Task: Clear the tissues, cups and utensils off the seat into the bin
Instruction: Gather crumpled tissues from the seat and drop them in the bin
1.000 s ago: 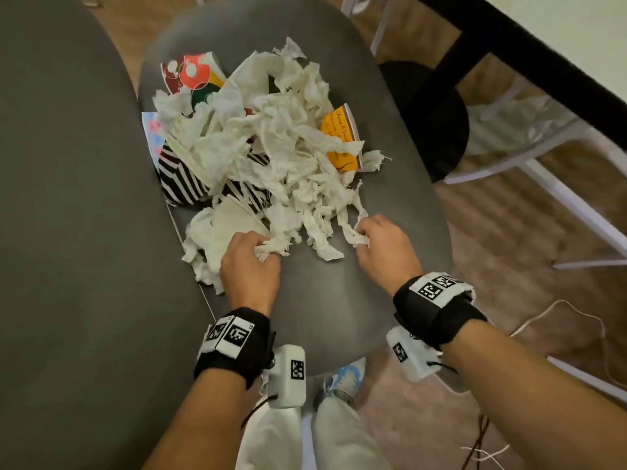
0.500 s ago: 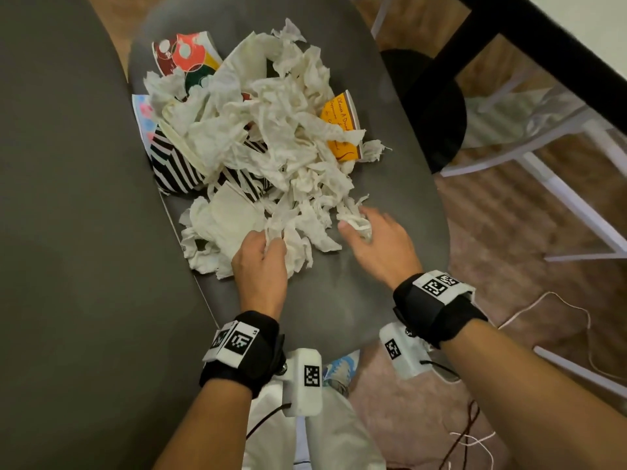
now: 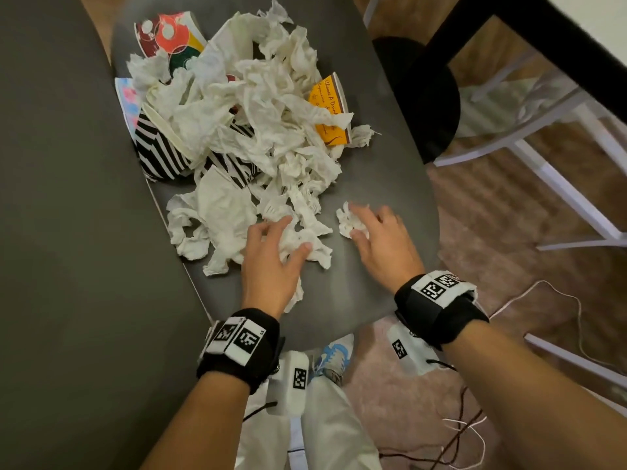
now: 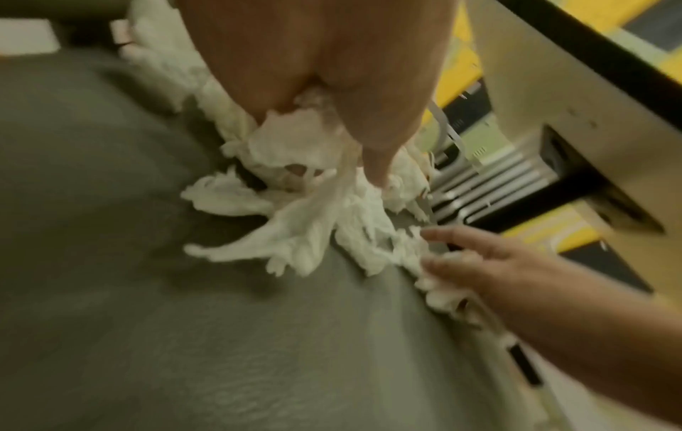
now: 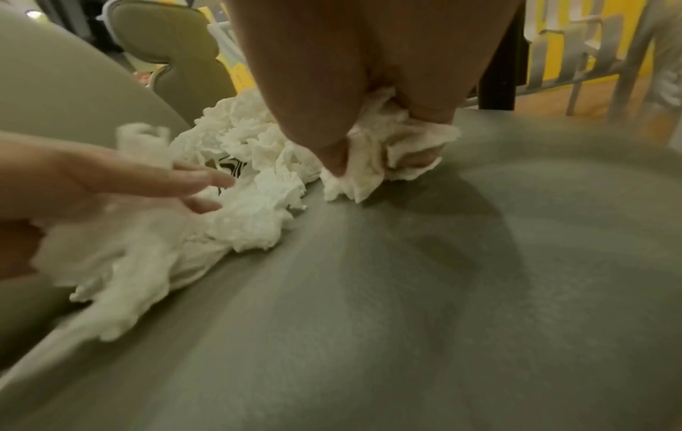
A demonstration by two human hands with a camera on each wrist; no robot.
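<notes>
Tissues (image 3: 258,106), white and crumpled, heaped over striped and coloured cups (image 3: 159,147)

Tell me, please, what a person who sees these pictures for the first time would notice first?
First, the big heap of crumpled white tissues on the grey seat, with a black-and-white striped cup at its left edge and an orange cup at its right. Then both hands at the near edge: the left hand grips a bunch of tissue, and the right hand pinches a small wad.
</notes>
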